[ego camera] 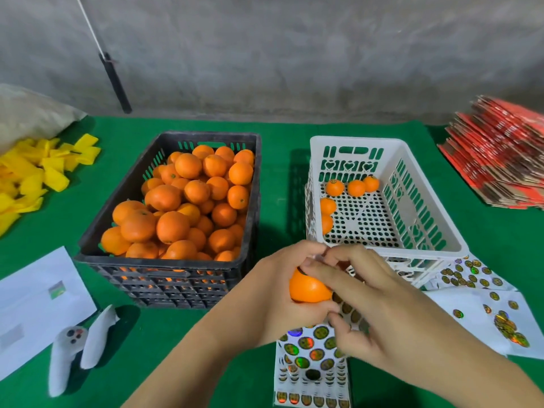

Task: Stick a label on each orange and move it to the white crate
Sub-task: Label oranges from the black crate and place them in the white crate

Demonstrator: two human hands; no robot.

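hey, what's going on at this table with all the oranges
A person is labelling oranges. The left hand holds one orange while the right hand presses a sticker onto its top, above a sticker sheet. The black crate is still heaped with oranges, and the white crate holds five so far.

A green table (282,134) holds everything. Past the hands sit a black crate (164,263) on the left and a white crate (424,207) on the right, and sticker sheets (312,357) lie under and right of the hands. Far left are yellow bits (32,175), white paper (38,307) and a white cloth thing (73,346); far right is a red stack (500,154).
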